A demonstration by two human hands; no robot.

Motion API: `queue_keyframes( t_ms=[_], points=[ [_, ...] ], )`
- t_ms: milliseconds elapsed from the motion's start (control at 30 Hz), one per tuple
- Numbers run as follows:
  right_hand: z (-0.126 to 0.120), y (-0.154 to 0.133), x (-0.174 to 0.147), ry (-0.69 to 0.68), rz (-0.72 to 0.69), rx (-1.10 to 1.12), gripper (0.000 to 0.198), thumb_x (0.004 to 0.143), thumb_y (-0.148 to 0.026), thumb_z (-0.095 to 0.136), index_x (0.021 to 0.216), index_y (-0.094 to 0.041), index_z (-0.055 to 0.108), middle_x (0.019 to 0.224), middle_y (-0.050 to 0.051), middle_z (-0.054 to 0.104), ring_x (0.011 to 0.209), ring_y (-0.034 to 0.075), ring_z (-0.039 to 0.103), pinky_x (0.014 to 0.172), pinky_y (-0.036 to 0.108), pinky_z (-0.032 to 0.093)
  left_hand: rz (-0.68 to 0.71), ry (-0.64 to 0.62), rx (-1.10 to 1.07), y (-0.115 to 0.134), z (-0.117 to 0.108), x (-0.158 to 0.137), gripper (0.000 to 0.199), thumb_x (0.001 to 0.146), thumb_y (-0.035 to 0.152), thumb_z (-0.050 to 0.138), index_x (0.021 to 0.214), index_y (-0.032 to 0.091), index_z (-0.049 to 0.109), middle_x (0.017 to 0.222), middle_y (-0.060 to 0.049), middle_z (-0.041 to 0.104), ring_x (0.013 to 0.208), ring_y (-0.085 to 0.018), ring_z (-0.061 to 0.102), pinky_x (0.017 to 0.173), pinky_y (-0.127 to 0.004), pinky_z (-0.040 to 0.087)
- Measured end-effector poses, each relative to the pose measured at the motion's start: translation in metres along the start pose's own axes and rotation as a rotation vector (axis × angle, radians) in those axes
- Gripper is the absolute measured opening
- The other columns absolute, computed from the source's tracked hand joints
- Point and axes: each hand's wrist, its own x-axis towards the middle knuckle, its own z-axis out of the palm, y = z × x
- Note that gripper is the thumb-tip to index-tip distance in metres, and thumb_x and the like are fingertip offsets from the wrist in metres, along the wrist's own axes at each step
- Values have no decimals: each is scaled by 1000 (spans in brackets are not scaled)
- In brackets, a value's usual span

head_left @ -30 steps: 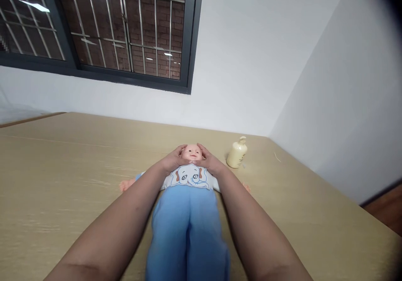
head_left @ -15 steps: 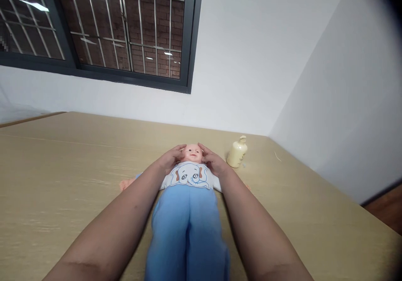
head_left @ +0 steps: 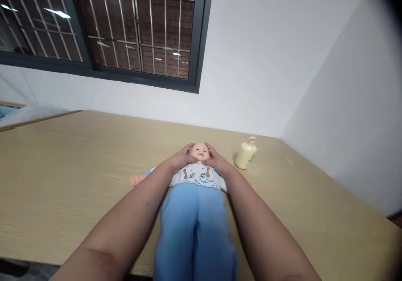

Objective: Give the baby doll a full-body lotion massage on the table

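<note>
Cream bottle [head_left: 246, 155]: lettering [head_left: 250, 160] illegible | left hand [head_left: 183, 158], right hand [head_left: 217, 162]: both cupping doll's head [head_left: 200, 151]

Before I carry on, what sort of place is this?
Most likely a plain indoor workroom, though its exact use is unclear: a barred window in a white wall, and a broad table bearing a doll and a pump bottle.

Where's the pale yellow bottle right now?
In the head view, the pale yellow bottle sits on the table right of the doll's head, near the right hand but apart from it, with a thin strand farther right.
</note>
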Motion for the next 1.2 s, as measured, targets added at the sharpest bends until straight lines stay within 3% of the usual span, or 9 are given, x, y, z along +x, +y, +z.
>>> queue_keyframes(
  t_ms=[333, 500, 600, 733, 833, 1000, 1200],
  points=[
    [4, -9, -4, 3, 50, 182, 105, 60, -12, 74, 152, -30, 29, 150, 7, 46, 129, 32, 53, 107, 48, 44, -19, 7, -177, -8, -10, 10, 89, 55, 11, 73, 141, 22, 49, 118, -12, 68, 100, -31, 67, 84, -40, 53],
    [4, -2, 1, 54, 40, 161, 94, 65, -19, 70, 151, -27, 33, 147, 8, 50, 127, 32, 55, 107, 50, 43, 7, 31, -116, -11, -9, 10, 110, 56, 10, 76, 153, 24, 27, 132, -16, 57, 104, -30, 66, 83, -38, 52],
    [3, 1, 3, 39, -1, 62, 100, 66, -23, 79, 152, -31, 29, 154, 7, 40, 132, 31, 51, 107, 47, 44, 20, 30, -41, -12, -9, 9, 124, 56, 12, 81, 157, 24, 11, 143, -21, 43, 107, -31, 65, 82, -38, 53],
    [3, 0, 2, 22, -8, 6, 111, 62, -28, 86, 154, -32, 24, 155, 9, 37, 131, 31, 51, 106, 47, 44, 28, 9, -18, -13, -10, 8, 129, 56, 15, 85, 157, 24, 7, 146, -23, 39, 110, -32, 64, 84, -38, 53],
    [3, 0, 1, 22, -16, -17, 111, 61, -27, 87, 153, -31, 25, 154, 10, 38, 132, 30, 50, 108, 47, 42, 31, -5, -6, -13, -9, 9, 124, 55, 16, 86, 156, 23, 15, 144, -22, 43, 114, -32, 62, 87, -39, 52],
    [-2, 3, 3, -3, -3, 44, 109, 62, -21, 84, 153, -30, 25, 155, 10, 37, 132, 29, 50, 106, 45, 44, 51, -11, -12, -10, -7, 8, 99, 56, 14, 83, 145, 24, 42, 135, -16, 56, 113, -32, 62, 88, -40, 52],
    [-5, 2, 3, -14, 44, 178, 104, 59, -12, 75, 151, -30, 31, 149, 7, 47, 124, 30, 58, 105, 47, 45, 17, -35, -137, -5, -8, 5, 89, 55, 10, 77, 139, 23, 51, 120, -14, 66, 101, -32, 68, 84, -41, 54]
  ],
)
